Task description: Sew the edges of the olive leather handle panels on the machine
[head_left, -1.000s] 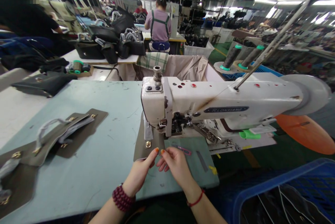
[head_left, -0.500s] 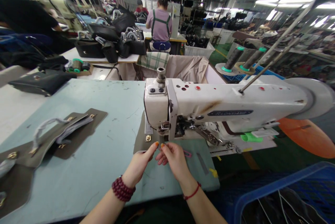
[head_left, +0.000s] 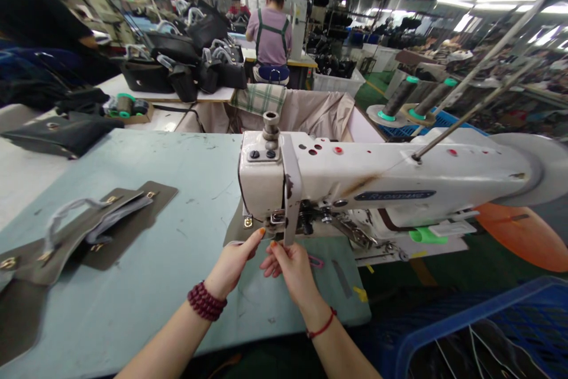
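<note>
A white sewing machine [head_left: 261,181] stands on the pale green table [head_left: 177,213]. Under its head lies a dark grey-brown leather piece [head_left: 235,226] with a gold metal fitting [head_left: 248,222]. My left hand [head_left: 235,261] grips the near edge of this piece, thumb pointing at the needle area. My right hand [head_left: 288,263] is just right of it, thumb and forefinger pinched close to the piece's edge, the other fingers curled loosely; what lies between the fingertips is too small to make out.
More leather pieces with wrapped handles [head_left: 119,213] lie on the table's left. A pink clip-like item [head_left: 316,261] is beside my right hand. A blue crate [head_left: 408,343] stands at lower right. Ahead, a person [head_left: 273,30] sits near black bags [head_left: 177,54].
The leather piece has slid further under the machine head, its fitting now higher and nearer the needle area. Both hands have moved slightly forward with it. The view has shifted slightly.
</note>
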A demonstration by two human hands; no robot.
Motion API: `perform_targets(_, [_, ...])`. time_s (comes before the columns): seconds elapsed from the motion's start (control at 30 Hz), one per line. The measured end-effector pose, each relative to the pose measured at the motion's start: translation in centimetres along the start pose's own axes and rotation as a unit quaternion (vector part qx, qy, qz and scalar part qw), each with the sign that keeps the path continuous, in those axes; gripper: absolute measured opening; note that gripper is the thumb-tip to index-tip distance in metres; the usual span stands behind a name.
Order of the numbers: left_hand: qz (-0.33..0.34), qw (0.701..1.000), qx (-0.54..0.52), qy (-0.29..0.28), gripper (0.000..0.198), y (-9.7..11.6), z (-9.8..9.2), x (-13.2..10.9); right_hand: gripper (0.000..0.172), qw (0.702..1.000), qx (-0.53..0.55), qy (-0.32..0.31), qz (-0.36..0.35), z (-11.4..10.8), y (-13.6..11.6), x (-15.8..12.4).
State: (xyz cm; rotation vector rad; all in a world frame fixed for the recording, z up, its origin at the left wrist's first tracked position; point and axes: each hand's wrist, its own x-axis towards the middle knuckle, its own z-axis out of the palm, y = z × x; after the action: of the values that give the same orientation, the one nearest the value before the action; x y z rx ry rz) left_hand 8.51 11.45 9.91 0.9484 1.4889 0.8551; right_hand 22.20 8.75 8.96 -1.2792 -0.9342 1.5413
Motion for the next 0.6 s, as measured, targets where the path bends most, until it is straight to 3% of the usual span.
perform_targets(0.3, [-0.009, 1.0, -0.018, -0.014, 0.053, 0.2, 0.1, 0.9, 0.047, 1.0, -0.003, -0.022, 0.009, -0.1, 0.2, -1.0])
perform_targets(0.6, [-0.002, 0.999, -0.018, 0.033, 0.053, 0.7, 0.8, 0.6, 0.049, 0.999, -0.007, -0.038, 0.022, 0.0, 0.5, -2.1])
